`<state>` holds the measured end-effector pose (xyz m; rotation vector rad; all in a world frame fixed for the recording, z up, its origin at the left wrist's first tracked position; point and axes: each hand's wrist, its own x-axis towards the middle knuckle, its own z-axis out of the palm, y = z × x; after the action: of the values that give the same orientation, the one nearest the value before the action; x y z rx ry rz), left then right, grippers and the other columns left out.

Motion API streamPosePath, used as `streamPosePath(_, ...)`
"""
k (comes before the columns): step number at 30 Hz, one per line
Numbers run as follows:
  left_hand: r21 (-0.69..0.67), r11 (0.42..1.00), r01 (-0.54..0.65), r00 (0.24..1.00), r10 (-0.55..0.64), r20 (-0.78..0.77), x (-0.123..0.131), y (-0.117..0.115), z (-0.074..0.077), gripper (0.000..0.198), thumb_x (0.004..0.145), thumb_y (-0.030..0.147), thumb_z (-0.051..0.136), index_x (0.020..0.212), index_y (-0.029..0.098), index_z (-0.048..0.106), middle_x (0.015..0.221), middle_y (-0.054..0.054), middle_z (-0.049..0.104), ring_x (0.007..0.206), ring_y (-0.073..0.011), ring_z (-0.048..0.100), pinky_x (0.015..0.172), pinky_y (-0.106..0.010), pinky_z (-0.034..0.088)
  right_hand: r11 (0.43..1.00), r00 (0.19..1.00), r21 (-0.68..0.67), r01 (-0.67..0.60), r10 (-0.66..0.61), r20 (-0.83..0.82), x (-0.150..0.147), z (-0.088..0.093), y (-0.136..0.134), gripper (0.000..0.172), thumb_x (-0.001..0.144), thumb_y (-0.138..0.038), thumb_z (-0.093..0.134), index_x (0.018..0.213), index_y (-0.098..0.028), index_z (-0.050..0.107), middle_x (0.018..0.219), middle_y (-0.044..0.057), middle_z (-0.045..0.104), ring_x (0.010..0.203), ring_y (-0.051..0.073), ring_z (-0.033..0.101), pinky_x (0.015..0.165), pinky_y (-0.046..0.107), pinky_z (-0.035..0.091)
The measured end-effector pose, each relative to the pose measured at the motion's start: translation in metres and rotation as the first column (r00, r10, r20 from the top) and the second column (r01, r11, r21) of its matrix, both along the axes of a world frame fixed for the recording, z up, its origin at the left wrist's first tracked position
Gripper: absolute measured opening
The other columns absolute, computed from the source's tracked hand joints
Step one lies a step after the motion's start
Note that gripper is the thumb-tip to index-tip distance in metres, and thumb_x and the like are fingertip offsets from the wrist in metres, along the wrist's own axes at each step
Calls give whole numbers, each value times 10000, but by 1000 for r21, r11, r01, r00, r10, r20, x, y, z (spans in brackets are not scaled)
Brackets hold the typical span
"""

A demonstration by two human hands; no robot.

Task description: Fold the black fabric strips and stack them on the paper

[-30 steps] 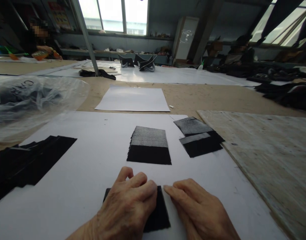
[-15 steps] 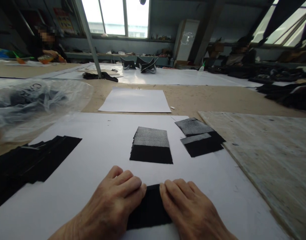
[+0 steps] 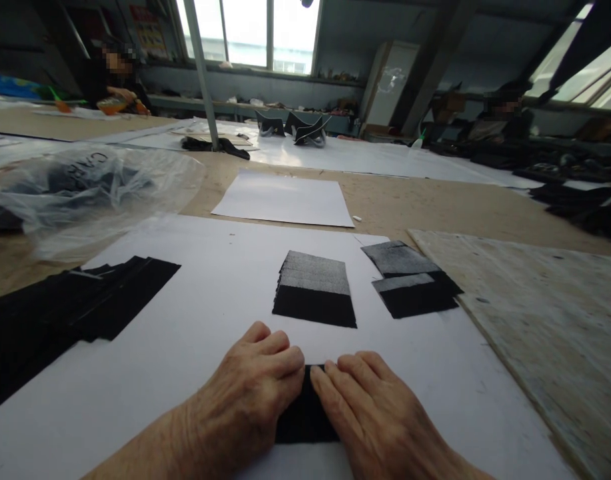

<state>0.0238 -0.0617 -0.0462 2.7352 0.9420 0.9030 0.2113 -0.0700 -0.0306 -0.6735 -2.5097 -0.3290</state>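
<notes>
Since the frame half a second earlier, the right hand (image 3: pixel 380 407) has shifted leftward over the black piece (image 3: pixel 305 417), closing the gap to the left hand (image 3: pixel 250 393). The piece lies on the white sheet (image 3: pixel 195 327), on the near side of the stack (image 3: pixel 315 307) and apart from it. Both hands meet at its far edge, presumably to hold that edge flat and square; whether either actually pinches it cannot be told from here. The left wrist lies low, its fingers curled inward, tips mostly hidden; the right hand slopes in from the opposite side, fingers bunched and extended, tips resting on the piece. Neither is released. The stack's members overlap in steps, leaving grey bands exposed, which I judge deliberate, keeping each within separate reach. Right of the stack, two loose pieces (image 3: pixel 415 300) lie askew, partly overlapping, seemingly set aside. Well left of the stack, a black pile (image 3: pixel 130 293) sits clear of the hands, likely to leave working room.
</notes>
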Motion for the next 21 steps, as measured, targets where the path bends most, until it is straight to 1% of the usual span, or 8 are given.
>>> streamPosePath(1,-11,1000,-5,1000,5,-9,0,0,2,243,841,56,350,753,143,559,663,-17,510,634,-154,388,613,-342,267,1000,1000,7,20,-20,7,-4,-1,-1,345,770,-15,335,874,-33,663,705,120,619,639,215,513,598,370,455)
streamPosePath(3,-16,1000,2,999,-2,-33,-3,-1,3,258,874,72,338,765,141,561,681,-20,523,637,-155,397,617,-340,281,999,999,21,48,-48,23,-12,-4,-3,342,750,-11,345,869,-17,666,703,122,616,626,219,502,598,372,452)
streamPosePath(8,23,999,44,997,-43,-58,-25,-3,1,228,936,109,331,996,101,551,736,-35,536,674,-153,431,628,-325,330,995,997,75,58,-61,42,-15,-11,-5,330,744,-6,365,836,-57,678,802,126,642,746,237,530,749,376,444)
streamPosePath(11,43,998,54,998,-52,-45,-37,-4,-1,223,937,99,339,1046,93,533,731,-34,523,665,-144,410,606,-309,336,993,994,100,58,-66,85,-11,-12,-4,335,773,-10,366,888,-61,676,827,116,644,785,234,535,788,373,426)
streamPosePath(13,28,997,70,997,-69,-42,-40,-4,-1,233,940,101,324,1031,83,538,736,-39,521,668,-146,404,606,-307,343,993,990,107,51,-64,124,-9,-11,-3,359,791,-7,346,965,-37,658,822,119,639,785,229,542,784,374,424)
streamPosePath(16,-12,996,84,995,-84,-46,-37,-3,0,273,942,98,285,1001,77,550,728,-41,514,662,-155,394,602,-310,337,994,985,99,44,-59,162,-10,-6,-3,402,803,-3,305,1049,-9,622,766,112,624,715,214,539,727,370,430)
streamPosePath(19,-12,996,86,996,-86,-32,-32,-2,0,283,931,79,277,943,86,559,707,-35,500,654,-161,378,596,-316,311,993,978,108,46,-67,199,-14,1,-3,411,796,-3,294,1046,-12,620,729,106,611,667,211,520,681,369,424)
streamPosePath(21,8,997,80,997,-80,-6,-29,-2,0,290,921,67,281,849,99,560,694,-33,495,653,-163,369,594,-323,293,993,973,111,49,-73,220,-19,4,-1,398,774,3,310,1002,-19,636,717,104,605,634,206,500,640,359,413)
